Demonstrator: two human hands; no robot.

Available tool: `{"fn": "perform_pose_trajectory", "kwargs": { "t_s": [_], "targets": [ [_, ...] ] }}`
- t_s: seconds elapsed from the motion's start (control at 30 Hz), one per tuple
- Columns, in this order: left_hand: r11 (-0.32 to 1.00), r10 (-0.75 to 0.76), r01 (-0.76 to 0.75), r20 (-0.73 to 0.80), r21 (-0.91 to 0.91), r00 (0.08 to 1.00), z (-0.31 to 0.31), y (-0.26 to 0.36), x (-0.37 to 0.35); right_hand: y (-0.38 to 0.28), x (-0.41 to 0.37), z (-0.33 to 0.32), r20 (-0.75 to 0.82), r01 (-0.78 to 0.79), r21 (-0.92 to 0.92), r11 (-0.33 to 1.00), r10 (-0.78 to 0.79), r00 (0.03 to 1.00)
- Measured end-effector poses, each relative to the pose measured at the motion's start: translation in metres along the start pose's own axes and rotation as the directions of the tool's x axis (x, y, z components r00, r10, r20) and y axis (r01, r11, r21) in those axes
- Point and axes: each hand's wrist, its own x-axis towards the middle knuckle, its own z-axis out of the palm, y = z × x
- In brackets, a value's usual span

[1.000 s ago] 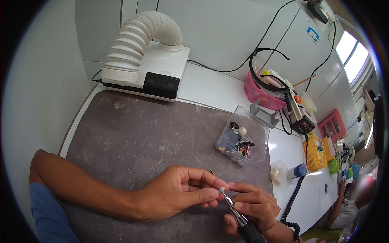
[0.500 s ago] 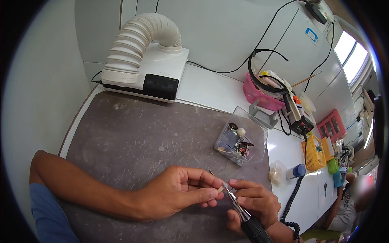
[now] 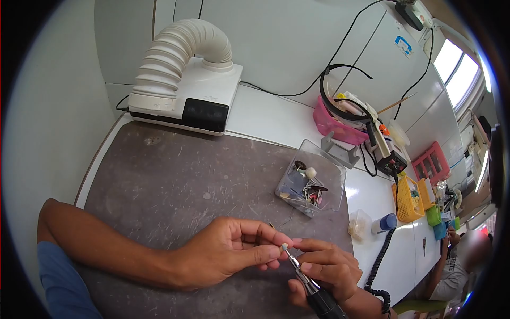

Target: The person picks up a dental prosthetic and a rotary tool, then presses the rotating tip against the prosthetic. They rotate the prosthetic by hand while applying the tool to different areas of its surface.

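Observation:
My left hand (image 3: 226, 255) reaches in from the left, thumb and fingertips pinching a small cream-coloured piece (image 3: 283, 246) partly hidden by the fingers. My right hand (image 3: 333, 266) is wrapped round a rotary handpiece (image 3: 313, 290) with a metal nose and black body. Its small bluish-grey tip is at the piece, apparently touching it; the fingertips of both hands are close together there. Beyond the hands stands a clear plastic box (image 3: 336, 183) with several mounted discs and burs (image 3: 314, 192). Both hands are over a scratched grey-brown mat (image 3: 175, 181).
A white box with a ribbed hose (image 3: 170, 58) stands at the back left. At the right are a pink basket (image 3: 325, 127), head-worn magnifier (image 3: 324, 87), yellow basket (image 3: 409, 204), blue-capped jar (image 3: 387, 222) and coiled cord (image 3: 378, 266). Another person (image 3: 451, 271) sits far right.
Both hands, with the piece and the handpiece, appear slightly further left. The cream-coloured piece is turned in my left fingers, and the tip now meets it at a different angle. The view has shifted slightly.

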Motion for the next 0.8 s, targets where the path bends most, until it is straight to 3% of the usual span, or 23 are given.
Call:
{"fn": "perform_pose_trajectory", "kwargs": {
  "t_s": [0.53,0.8],
  "targets": [
    [1.000,0.018,-0.018,-0.010,-0.024,1.000,0.0003,-0.0018,-0.0004,0.0056,-0.0037,0.0005,-0.072,-0.029,0.010,1.000,0.029,0.997],
    [1.000,-0.011,0.011,-0.002,0.001,1.000,-0.0001,0.0007,-0.0005,0.0021,-0.0001,-0.0007,0.009,0.020,0.019,1.000,-0.020,1.000]
  ]
}}
